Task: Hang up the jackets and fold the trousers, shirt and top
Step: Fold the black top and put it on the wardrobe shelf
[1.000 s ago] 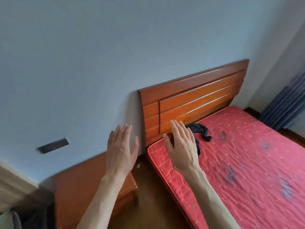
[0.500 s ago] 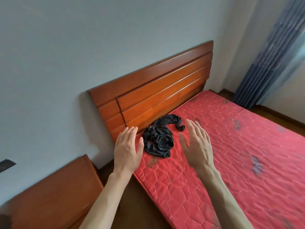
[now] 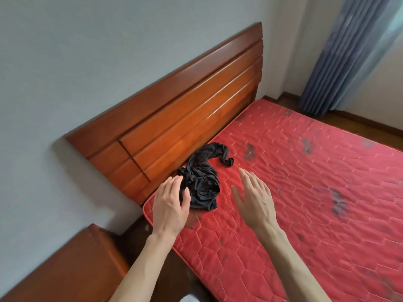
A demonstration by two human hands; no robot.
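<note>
This is a bedroom in a home. A bed takes up most of it: a bare red quilted mattress [image 3: 305, 192], stained dark in spots, set against a slatted wooden headboard [image 3: 185, 118] that stands at a plain pale wall [image 3: 87, 62]. A low wooden nightstand [image 3: 65, 269] sits just beside the bed's head corner. Blue curtains [image 3: 349, 51] hang to the wooden floor [image 3: 359, 125] at the far corner. A black garment [image 3: 202, 182] lies crumpled on the mattress by the headboard.
</note>
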